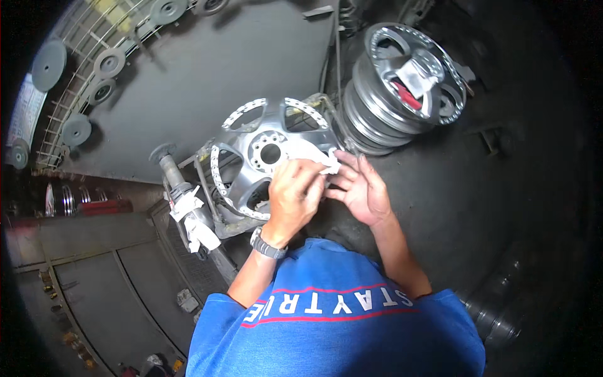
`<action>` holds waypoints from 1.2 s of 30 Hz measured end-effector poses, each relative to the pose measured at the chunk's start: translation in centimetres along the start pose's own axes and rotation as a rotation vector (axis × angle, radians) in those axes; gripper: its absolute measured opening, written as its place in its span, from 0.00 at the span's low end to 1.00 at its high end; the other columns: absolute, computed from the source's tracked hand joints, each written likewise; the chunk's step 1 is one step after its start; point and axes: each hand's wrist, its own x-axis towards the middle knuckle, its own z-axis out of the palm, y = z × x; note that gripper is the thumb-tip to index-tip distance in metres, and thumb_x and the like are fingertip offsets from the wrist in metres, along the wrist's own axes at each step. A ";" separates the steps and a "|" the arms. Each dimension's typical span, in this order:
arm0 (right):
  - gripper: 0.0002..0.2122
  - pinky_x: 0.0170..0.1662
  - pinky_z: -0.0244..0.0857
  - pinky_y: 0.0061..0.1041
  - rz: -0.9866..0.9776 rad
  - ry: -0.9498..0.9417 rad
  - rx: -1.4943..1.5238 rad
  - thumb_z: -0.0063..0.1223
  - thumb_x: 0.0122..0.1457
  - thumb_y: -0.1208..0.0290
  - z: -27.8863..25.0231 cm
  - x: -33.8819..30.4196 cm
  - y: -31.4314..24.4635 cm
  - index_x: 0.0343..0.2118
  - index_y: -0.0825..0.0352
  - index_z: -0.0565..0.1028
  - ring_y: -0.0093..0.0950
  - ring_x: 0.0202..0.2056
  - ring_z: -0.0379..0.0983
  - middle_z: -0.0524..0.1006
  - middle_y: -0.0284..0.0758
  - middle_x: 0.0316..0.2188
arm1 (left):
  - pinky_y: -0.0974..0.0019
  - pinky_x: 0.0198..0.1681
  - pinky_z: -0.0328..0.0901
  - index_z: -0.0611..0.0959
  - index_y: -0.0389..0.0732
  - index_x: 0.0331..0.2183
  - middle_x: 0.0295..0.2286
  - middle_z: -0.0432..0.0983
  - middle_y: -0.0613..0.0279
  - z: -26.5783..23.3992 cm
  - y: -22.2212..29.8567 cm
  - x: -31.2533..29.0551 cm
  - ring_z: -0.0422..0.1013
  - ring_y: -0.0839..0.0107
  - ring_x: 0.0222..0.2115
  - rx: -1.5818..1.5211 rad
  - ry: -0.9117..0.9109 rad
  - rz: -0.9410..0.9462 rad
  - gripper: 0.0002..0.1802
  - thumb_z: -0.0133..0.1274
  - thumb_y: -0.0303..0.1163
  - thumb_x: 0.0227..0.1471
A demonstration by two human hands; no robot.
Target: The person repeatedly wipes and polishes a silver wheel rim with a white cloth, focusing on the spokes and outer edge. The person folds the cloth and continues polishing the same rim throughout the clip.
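Observation:
A silver alloy wheel with white masking along its spoke openings rests tilted on a stand in front of me. My left hand, a watch on its wrist, is closed on a white piece of masking paper over the wheel's right side. To the right of it, my right hand has its fingers spread, and the fingertips touch the paper's right edge. The part of the wheel under my hands is hidden.
A stack of grey wheels with white and red scraps on top stands at the back right. A metal post wrapped in white tape is left of the wheel. Round grey discs hang on a rack at the upper left.

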 end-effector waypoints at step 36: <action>0.19 0.50 0.73 0.21 -0.057 -0.031 -0.351 0.64 0.67 0.72 -5.9 -10.4 4.2 0.59 0.69 0.75 0.20 0.46 0.79 0.82 0.32 0.48 | 0.61 0.71 0.53 0.80 0.26 0.58 0.73 0.52 0.56 6.9 5.1 -12.2 0.57 0.65 0.70 -1.190 -0.196 -0.875 0.24 0.53 0.34 0.69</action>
